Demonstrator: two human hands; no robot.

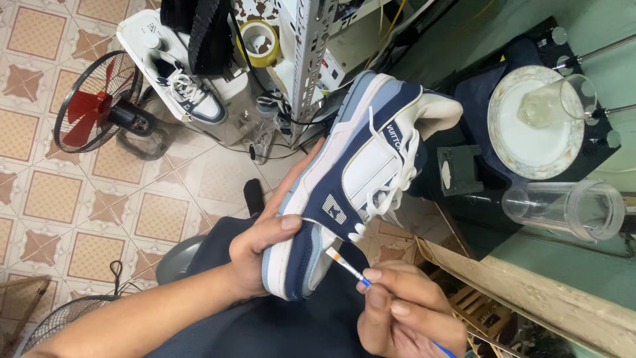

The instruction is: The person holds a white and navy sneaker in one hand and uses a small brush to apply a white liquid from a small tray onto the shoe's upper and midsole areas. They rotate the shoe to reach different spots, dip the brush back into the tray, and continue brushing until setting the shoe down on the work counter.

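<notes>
We cannot see most of our left palm, hidden behind the sneaker (354,179), and the blue handle of the fine paintbrush (349,266) runs off behind our right fingers toward the bottom edge. The shoe is smooth white, pale-blue and navy panels with flat white laces, held tilted above our dark lap. Our left hand (260,248) wraps firmly around its heel end, thumb on the side; our right hand (404,315) pinches the brush tightly, its pale bristle tip touching the sole's edge.

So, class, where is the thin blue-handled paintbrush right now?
In the head view, lower centre: the right hand holds the thin blue-handled paintbrush, its tip near the blue-and-white sneaker's heel.
</notes>
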